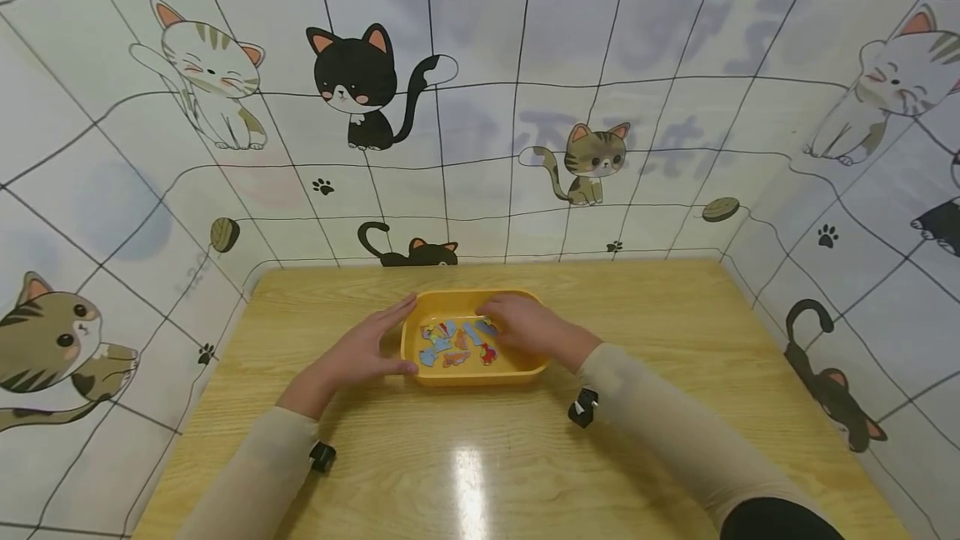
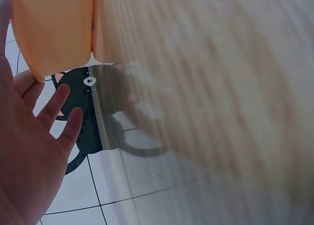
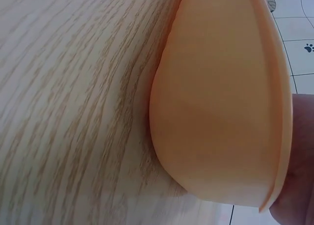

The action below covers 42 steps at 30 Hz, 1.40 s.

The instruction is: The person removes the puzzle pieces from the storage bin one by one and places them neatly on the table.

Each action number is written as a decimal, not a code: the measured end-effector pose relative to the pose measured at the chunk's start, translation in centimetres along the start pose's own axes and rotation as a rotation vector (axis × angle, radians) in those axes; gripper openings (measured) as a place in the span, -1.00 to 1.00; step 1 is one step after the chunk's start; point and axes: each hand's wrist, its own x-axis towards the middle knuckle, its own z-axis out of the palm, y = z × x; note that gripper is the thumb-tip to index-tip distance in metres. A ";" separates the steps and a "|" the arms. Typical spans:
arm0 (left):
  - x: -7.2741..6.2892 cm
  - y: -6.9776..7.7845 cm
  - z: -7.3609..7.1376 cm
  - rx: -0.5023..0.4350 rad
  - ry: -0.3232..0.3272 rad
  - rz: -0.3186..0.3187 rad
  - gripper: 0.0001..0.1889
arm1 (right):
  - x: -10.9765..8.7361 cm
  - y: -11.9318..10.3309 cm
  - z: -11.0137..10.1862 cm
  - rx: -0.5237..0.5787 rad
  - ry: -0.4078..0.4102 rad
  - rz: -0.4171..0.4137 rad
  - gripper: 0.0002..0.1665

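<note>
A yellow plastic tray [image 1: 480,379] rests on the table, holding several small flat pieces [image 1: 441,345] in blue, red and orange that look like puzzle pieces. At its left end is my left hand [image 1: 352,354], thumb and fingers spread, touching the rim near the two corners. The left wrist view has this hand's lower fingers extended beside the tray wall [image 2: 54,28]. My right hand [image 1: 528,325] reaches over the right end into the tray, fingertips down among the pieces. In the right wrist view the tray's outer side [image 3: 216,97] hides those fingers.
The tray stands toward the back of a light wooden table [image 1: 420,440]. Behind it and at both sides rise white walls [image 1: 480,132] with a black grid and cartoon cats. Small black devices [image 1: 582,407] sit at both wrists.
</note>
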 end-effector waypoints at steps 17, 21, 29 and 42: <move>-0.1 0.1 -0.2 -0.005 -0.012 0.002 0.23 | 0.5 -0.3 0.7 -0.004 -0.002 0.062 -0.43; -0.2 0.3 -0.3 0.001 -0.009 0.003 0.23 | 0.7 -0.5 0.7 -0.009 0.008 0.049 -0.44; -0.2 0.5 -0.3 -0.003 0.000 0.013 0.21 | 0.7 -0.9 0.6 0.028 -0.010 0.054 -0.42; 0.0 0.0 -0.2 0.000 -0.012 0.004 0.23 | 0.3 -0.8 0.9 0.080 0.018 0.072 -0.49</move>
